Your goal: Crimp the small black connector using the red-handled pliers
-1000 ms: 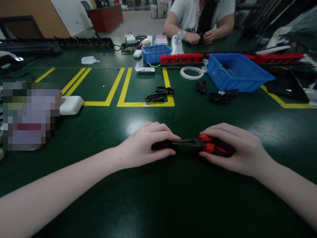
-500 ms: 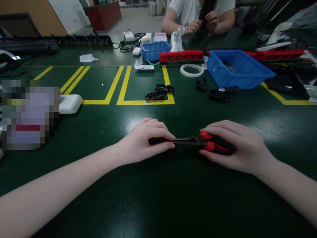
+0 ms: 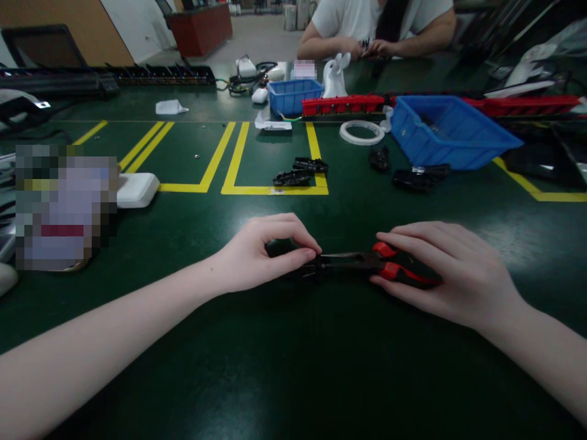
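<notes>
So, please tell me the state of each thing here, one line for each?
Left hand: closed on a small black part.
Small black part: pinched, low over the table.
Right hand: closed on the pliers.
Pliers: held level, nose at the part.
Large blue bin: upright, open.
Tape ring: lying flat.
Green table: marked with yellow lines.

A large blue bin [image 3: 452, 131] sits on the green table [image 3: 293, 366] beside a white tape ring [image 3: 362, 132] and a red rack [image 3: 343, 105]. Two black parts [image 3: 300, 172] lie on yellow floor-style lines [image 3: 274, 190]; a person in a white shirt [image 3: 353, 18] sits opposite
</notes>
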`<state>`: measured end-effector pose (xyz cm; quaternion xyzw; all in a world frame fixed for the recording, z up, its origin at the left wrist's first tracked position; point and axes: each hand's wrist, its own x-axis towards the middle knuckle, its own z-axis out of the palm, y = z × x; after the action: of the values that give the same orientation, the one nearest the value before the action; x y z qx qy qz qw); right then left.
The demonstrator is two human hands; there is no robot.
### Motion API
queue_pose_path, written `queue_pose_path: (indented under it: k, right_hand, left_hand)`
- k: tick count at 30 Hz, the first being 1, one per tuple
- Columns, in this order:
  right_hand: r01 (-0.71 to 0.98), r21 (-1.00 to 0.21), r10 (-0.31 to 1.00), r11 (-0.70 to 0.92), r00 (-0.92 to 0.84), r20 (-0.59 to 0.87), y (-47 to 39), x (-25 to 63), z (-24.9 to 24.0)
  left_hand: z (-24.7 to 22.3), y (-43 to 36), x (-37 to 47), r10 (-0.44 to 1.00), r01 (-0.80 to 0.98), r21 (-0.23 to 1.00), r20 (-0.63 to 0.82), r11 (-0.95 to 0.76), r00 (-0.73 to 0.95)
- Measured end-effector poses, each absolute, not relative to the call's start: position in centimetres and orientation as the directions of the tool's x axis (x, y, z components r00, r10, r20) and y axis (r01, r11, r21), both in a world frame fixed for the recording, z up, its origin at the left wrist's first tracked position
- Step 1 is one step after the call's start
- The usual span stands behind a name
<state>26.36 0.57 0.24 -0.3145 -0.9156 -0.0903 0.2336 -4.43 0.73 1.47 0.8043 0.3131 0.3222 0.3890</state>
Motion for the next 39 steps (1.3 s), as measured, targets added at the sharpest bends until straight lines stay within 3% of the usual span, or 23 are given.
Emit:
queue_pose_path:
  k: [7,13,28,36,39]
  right_hand:
    - [0.599,0.121,0.489,0.791,-0.739,0.464,0.5,26.8,0.8]
    - [0.592,0.167,0.474,0.789,-0.758,0.448,0.0,26.8,1.3]
    - [0.512,0.286,0.384,0.81,-0.832,0.4,-1.1,25.6,2.6]
    - [0.487,0.285,0.356,0.825,-0.841,0.408,-1.3,25.4,2.8]
    - [0.527,0.198,0.414,0.827,-0.808,0.419,-1.0,25.7,2.4]
  left_hand:
    - [1.7,0.9,-5.4,0.686,0.532,0.546,0.113,-0.647,0.719]
    - [1.0,0.9,-5.3,0.62,0.467,0.517,0.168,-0.718,0.766]
    - [0.5,0.8,-4.8,0.413,0.352,0.223,0.364,-0.909,0.835]
    - [0.5,0.9,-4.6,0.413,0.362,0.205,0.349,-0.909,0.841]
    - [0.6,0.8,-4.6,0.432,0.381,0.212,0.328,-0.9,0.84]
